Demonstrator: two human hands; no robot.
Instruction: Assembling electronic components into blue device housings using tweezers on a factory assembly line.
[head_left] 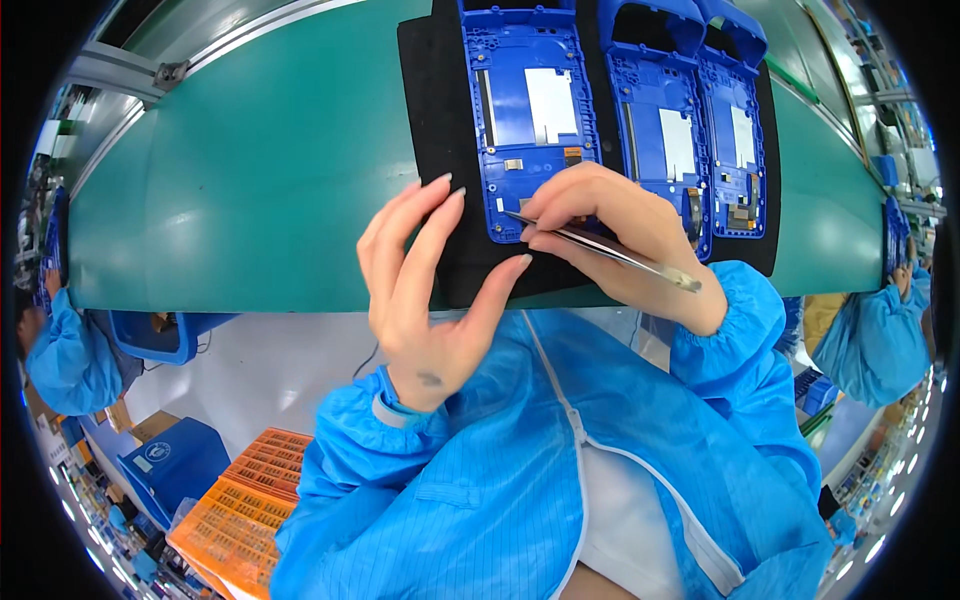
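My right hand (635, 225) grips a pair of slim metal tweezers (622, 252). Their tip points left, over the lower end of a blue plastic device housing (508, 105), and the fingers cover that housing's lower right corner. Close to the tip, a small white piece (500, 204) sits on the housing. To the left of it, my left hand (415, 285) is raised with fingers and thumb spread, holding nothing. Two more blue housings, a middle one (645, 110) and a right one (722, 100), lie alongside with pale rectangular patches inside.
A black mat (435, 110) lies under the housings on the green work surface (270, 180). Orange trays (235, 510) and a blue bin (175, 460) stand below at the left. Co-workers in blue work at the far left (70, 350) and far right (870, 335).
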